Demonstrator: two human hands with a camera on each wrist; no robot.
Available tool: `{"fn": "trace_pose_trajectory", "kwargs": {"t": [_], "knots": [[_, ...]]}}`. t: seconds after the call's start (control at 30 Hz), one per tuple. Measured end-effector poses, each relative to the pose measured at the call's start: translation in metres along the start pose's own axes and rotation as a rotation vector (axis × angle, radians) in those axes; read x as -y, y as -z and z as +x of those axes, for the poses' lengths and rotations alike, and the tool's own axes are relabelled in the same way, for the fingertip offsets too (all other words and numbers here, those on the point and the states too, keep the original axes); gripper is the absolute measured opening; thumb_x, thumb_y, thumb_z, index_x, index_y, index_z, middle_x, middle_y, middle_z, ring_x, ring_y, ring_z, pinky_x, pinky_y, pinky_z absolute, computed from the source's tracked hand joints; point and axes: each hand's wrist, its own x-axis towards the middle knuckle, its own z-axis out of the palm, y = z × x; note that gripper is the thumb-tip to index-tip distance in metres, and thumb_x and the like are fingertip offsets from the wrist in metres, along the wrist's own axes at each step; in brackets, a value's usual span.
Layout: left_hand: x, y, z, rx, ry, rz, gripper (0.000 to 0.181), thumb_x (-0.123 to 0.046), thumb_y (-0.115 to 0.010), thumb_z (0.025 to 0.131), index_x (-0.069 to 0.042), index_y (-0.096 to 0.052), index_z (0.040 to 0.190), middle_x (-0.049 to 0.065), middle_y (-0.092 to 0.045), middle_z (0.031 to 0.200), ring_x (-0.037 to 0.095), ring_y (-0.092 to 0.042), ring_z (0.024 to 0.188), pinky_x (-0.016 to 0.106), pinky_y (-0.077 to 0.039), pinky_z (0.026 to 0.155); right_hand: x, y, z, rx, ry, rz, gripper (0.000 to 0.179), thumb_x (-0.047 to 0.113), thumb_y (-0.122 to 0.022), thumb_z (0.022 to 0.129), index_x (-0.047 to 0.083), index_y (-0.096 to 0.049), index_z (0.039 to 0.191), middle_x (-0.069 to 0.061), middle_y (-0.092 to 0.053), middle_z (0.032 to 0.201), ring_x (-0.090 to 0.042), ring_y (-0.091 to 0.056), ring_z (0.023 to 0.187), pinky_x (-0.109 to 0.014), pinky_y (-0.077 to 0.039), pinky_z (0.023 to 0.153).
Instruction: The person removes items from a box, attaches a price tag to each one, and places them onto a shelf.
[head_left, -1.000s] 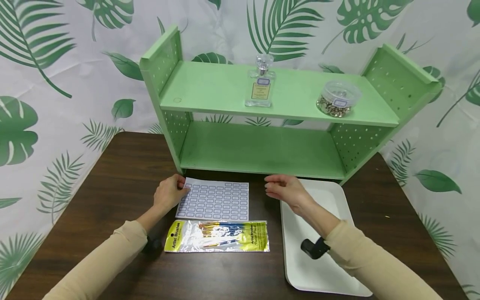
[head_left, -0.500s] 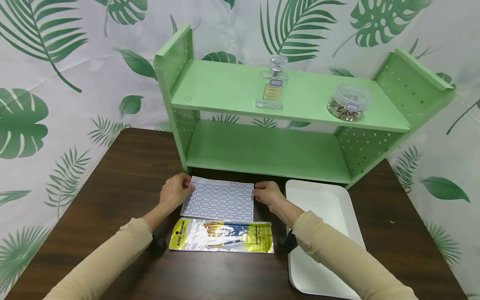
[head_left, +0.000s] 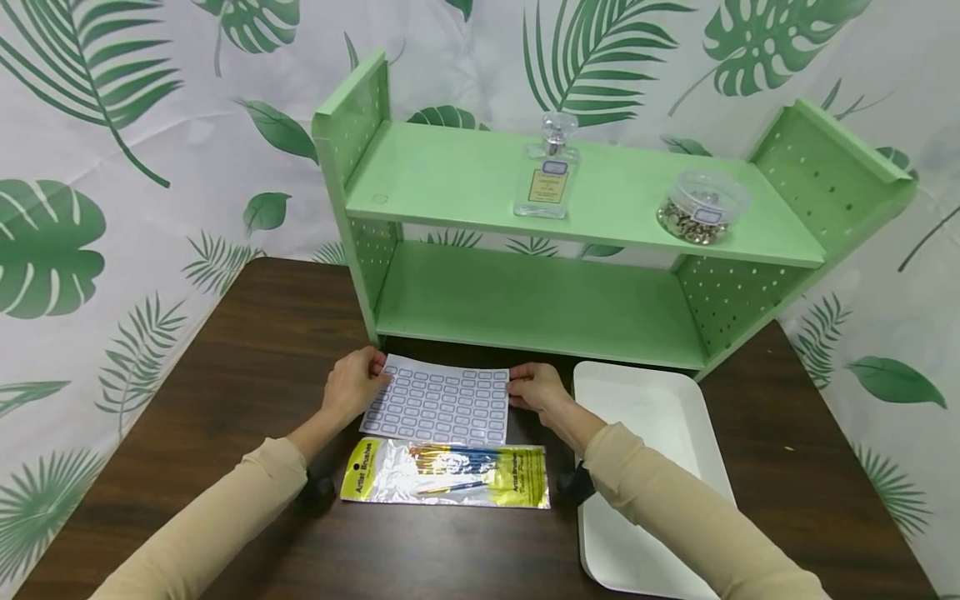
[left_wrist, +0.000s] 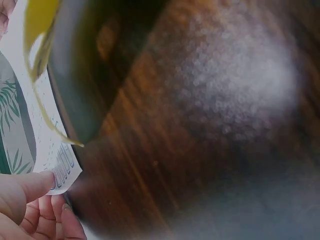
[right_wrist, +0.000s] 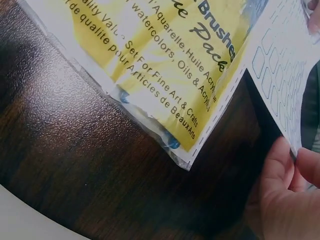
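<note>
A white sheet of small blue-bordered label stickers (head_left: 438, 404) is held between both hands near the shelf's foot. My left hand (head_left: 352, 387) pinches its upper left corner; in the left wrist view the thumb (left_wrist: 37, 185) lies on top of the sheet with the fingers beneath. At the right edge my right hand (head_left: 538, 390) pinches the sheet between thumb and fingers, as the right wrist view also shows. Directly in front of the sheet lies a yellow and clear pack of artist brushes (head_left: 446, 473), flat on the table. One label space in the top row appears bare.
Behind the hands stands a green two-tier shelf (head_left: 532, 300). Its upper tier bears a labelled perfume bottle (head_left: 547, 171) and a labelled clear round jar (head_left: 701, 207) of small metallic pieces. A white tray (head_left: 652, 400) lies right, under the right forearm. The table (head_left: 442, 554) is dark wood.
My right hand has moved left from above the tray and taken hold of the sheet's right edge. My left hand keeps its pinch on the left corner. The head view has shifted slightly.
</note>
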Motion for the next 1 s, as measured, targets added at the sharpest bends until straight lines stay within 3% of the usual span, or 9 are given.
{"fn": "trace_pose_trajectory", "kwargs": {"t": [0.1,0.37,0.5,0.67,0.77,0.87,1.0], "knots": [[0.001,0.0,-0.001,0.002,-0.003,-0.018,0.016,-0.01,-0.067,0.084,-0.003,-0.061,0.096,0.01,-0.062,0.088,0.023,-0.054,0.077,0.036,-0.043,0.065,0.001,0.0,-0.001,-0.003,-0.003,-0.002,0.025,-0.007,-0.056,0.088,-0.01,-0.054,0.113,-0.021,-0.061,0.098,-0.017,-0.062,0.072,-0.024,-0.055,0.065],[0.002,0.003,-0.002,-0.026,-0.063,-0.133,0.012,-0.007,-0.063,0.087,0.002,-0.061,0.095,0.013,-0.063,0.084,0.022,-0.055,0.074,0.029,-0.043,0.065,-0.002,0.004,-0.001,0.004,0.03,-0.001,0.02,-0.008,-0.056,0.088,-0.01,-0.054,0.108,-0.015,-0.059,0.088,-0.013,-0.06,0.066,-0.023,-0.054,0.062],[0.003,0.006,-0.001,-0.018,-0.033,-0.215,0.013,-0.009,-0.062,0.089,0.003,-0.061,0.096,0.014,-0.063,0.083,0.018,-0.055,0.071,0.024,-0.044,0.06,-0.003,0.009,-0.001,0.008,0.032,0.008,0.018,-0.008,-0.056,0.089,-0.008,-0.054,0.107,-0.014,-0.058,0.087,-0.013,-0.06,0.067,-0.023,-0.054,0.064],[0.006,0.009,-0.003,0.04,0.01,-0.365,0.016,-0.011,-0.061,0.092,0.004,-0.06,0.098,0.013,-0.062,0.084,0.011,-0.052,0.068,0.017,-0.044,0.056,0.0,0.015,-0.005,0.026,0.073,-0.014,0.017,-0.007,-0.056,0.089,-0.008,-0.054,0.106,-0.014,-0.058,0.088,-0.014,-0.061,0.07,-0.026,-0.056,0.07],[0.005,0.014,-0.004,0.064,0.01,-0.464,0.018,-0.01,-0.06,0.092,0.006,-0.058,0.101,0.015,-0.061,0.085,0.009,-0.052,0.068,0.016,-0.045,0.058,0.004,0.02,-0.008,0.022,0.184,-0.094,0.019,-0.004,-0.056,0.09,-0.008,-0.055,0.108,-0.015,-0.059,0.093,-0.018,-0.062,0.079,-0.031,-0.055,0.076],[0.003,0.017,-0.006,0.069,-0.001,-0.538,0.02,-0.01,-0.06,0.092,0.007,-0.058,0.102,0.016,-0.061,0.086,0.006,-0.052,0.068,0.015,-0.046,0.059,0.011,0.024,-0.011,-0.013,0.362,-0.227,0.021,0.0,-0.058,0.09,-0.005,-0.057,0.11,-0.018,-0.06,0.1,-0.025,-0.06,0.091,-0.036,-0.053,0.08],[0.002,0.018,-0.005,0.066,-0.021,-0.58,0.018,-0.008,-0.059,0.092,0.008,-0.057,0.101,0.013,-0.06,0.083,0.004,-0.052,0.067,0.015,-0.046,0.06,0.024,0.027,-0.011,-0.055,0.565,-0.379,0.021,0.002,-0.06,0.089,-0.004,-0.059,0.109,-0.02,-0.062,0.105,-0.029,-0.059,0.097,-0.039,-0.051,0.083]]}}
